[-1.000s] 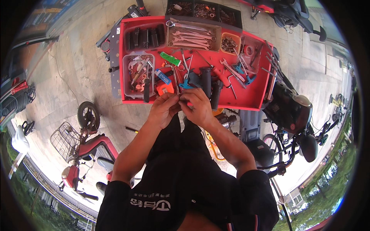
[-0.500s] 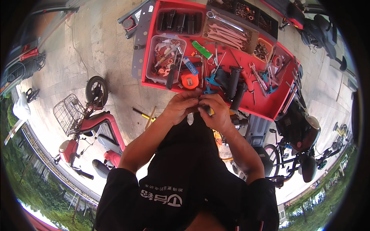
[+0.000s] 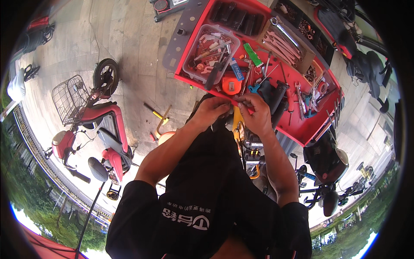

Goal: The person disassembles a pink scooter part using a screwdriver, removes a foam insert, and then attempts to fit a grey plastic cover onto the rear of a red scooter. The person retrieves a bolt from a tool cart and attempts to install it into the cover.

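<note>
My left hand (image 3: 211, 110) and my right hand (image 3: 257, 113) meet fingertip to fingertip just in front of the near edge of a red tool tray (image 3: 302, 129). Both pinch a small part that their fingers hide, so I cannot make out what it is. An orange tape measure (image 3: 231, 85) lies in the tray right beyond my fingers. Black handlebar grips (image 3: 276, 96) lie beside my right hand. My black-sleeved forearms come up from the lower edge.
The tray holds wrenches (image 3: 284, 43), a clear bin of tools (image 3: 210, 54) and a green item (image 3: 253, 48). A red scooter (image 3: 105, 129) with a wire basket (image 3: 67, 97) stands left, a black scooter (image 3: 323, 159) right. A yellow and black unit (image 3: 250, 149) sits below my hands.
My head has turned, so the tray has slid up and to the right in the picture. My hands have stayed together at the tray's near edge.
</note>
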Tool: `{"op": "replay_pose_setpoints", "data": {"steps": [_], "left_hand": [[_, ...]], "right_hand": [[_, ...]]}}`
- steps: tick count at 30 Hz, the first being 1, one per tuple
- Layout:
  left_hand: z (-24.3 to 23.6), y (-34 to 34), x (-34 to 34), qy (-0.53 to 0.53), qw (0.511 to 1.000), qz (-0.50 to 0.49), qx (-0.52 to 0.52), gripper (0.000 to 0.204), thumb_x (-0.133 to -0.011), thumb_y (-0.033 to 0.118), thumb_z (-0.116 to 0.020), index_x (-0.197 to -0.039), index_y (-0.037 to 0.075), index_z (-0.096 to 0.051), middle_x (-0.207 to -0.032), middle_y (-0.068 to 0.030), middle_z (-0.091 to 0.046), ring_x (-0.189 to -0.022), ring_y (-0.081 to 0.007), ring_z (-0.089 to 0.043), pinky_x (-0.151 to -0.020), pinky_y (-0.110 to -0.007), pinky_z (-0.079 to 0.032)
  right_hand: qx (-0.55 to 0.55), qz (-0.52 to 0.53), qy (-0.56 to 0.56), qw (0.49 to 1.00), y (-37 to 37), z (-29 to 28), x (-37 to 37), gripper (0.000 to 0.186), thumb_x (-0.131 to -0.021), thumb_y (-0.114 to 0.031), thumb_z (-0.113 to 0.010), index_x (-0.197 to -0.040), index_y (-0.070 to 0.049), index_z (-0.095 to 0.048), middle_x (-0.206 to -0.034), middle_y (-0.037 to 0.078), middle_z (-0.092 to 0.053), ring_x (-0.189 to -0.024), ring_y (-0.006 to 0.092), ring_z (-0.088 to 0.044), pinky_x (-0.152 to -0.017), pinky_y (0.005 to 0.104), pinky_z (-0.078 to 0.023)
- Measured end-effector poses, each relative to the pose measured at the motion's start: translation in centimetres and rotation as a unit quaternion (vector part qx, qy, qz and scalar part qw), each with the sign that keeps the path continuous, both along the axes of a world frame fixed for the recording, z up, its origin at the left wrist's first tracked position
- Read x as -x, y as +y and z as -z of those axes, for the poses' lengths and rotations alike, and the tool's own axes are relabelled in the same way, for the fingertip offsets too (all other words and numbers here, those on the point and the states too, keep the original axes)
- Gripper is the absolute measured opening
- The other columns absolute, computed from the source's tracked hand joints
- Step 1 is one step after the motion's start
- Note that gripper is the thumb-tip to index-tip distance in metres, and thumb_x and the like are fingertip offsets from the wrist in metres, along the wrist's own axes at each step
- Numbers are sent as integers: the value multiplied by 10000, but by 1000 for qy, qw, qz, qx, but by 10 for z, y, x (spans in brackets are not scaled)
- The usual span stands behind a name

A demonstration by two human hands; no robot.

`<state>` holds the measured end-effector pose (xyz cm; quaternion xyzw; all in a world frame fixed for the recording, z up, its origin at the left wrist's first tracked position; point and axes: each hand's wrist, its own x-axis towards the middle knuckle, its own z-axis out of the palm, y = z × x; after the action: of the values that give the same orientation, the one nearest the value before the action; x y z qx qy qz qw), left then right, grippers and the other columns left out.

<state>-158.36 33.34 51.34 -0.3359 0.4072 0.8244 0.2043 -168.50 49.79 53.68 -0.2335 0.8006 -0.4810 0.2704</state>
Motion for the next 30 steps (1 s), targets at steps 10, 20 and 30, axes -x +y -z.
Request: {"op": "replay_pose_setpoints", "data": {"steps": [10,20,30], "left_hand": [[22,-1,-3,-30,998,-50,9,254,-866,74,-620,-1082,-59,-606,-858,-55,-642,-720,-104,-593,-657,-236,-472],[26,-3,-1,-64,996,-62,-29,251,-879,83,-629,-1091,-48,-599,-841,-53,-642,-703,-107,-593,-642,-240,-473],[22,10,11,-13,1000,2,-19,279,-887,38,-602,-1157,-33,-599,-862,-49,-643,-735,-98,-573,-657,-224,-451]], "right_hand": [[21,23,-33,999,-18,5,-14,193,-766,-8,-682,-948,6,-621,-899,149,-636,-800,274,-648,-686,340,-519],[2,23,-25,999,-8,13,-15,184,-815,2,-658,-991,14,-608,-936,121,-654,-801,201,-657,-711,286,-519],[-9,104,-48,993,22,-21,12,178,-842,28,-623,-1015,0,-591,-881,49,-634,-684,86,-600,-604,227,-477]]}}
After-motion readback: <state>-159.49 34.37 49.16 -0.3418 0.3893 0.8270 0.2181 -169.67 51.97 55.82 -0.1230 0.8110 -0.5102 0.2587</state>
